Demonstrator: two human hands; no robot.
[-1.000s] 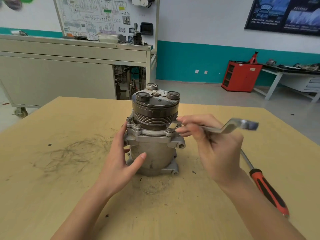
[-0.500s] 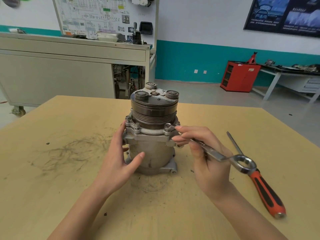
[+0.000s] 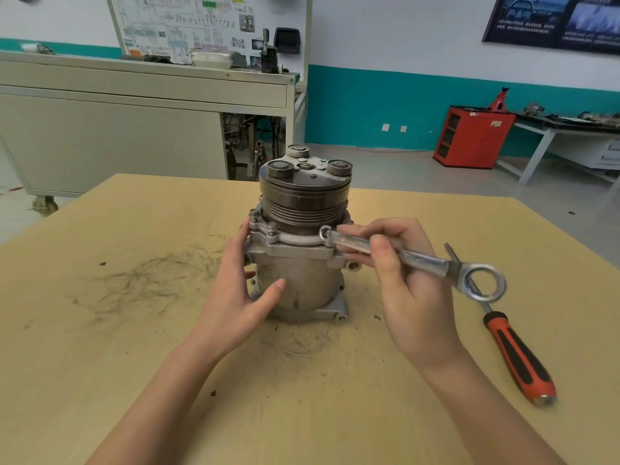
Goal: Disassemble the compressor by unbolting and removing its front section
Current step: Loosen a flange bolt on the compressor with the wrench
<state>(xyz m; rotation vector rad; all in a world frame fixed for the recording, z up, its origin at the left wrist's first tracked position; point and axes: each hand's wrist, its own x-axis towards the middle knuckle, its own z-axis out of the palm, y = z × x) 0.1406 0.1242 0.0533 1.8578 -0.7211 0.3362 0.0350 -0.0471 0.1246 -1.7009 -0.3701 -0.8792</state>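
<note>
Standing upright near the middle of a pale wooden table point(image 3: 100, 330), a grey cast-metal compressor point(image 3: 302, 283) topped by a dark grooved pulley point(image 3: 303, 199) is shown from the head camera as its flange bolts are worked on. The housing is braced by the left hand point(image 3: 241, 297), its fingers laid straight and together against the left side and the thumb spread across the front, apparently so that the body is stopped from turning. A silver double-ring spanner point(image 3: 412, 260) is gripped by the right hand point(image 3: 409, 297), fingers curled round the shank. The small ring is set over a bolt at the flange's right front, and the large ring is left jutting outward, probably for leverage. Two hex bolts point(image 3: 271, 226) are seen seated at the left. An orange-and-black screwdriver point(image 3: 516, 357) is laid on the table to the right, within reach.
</note>
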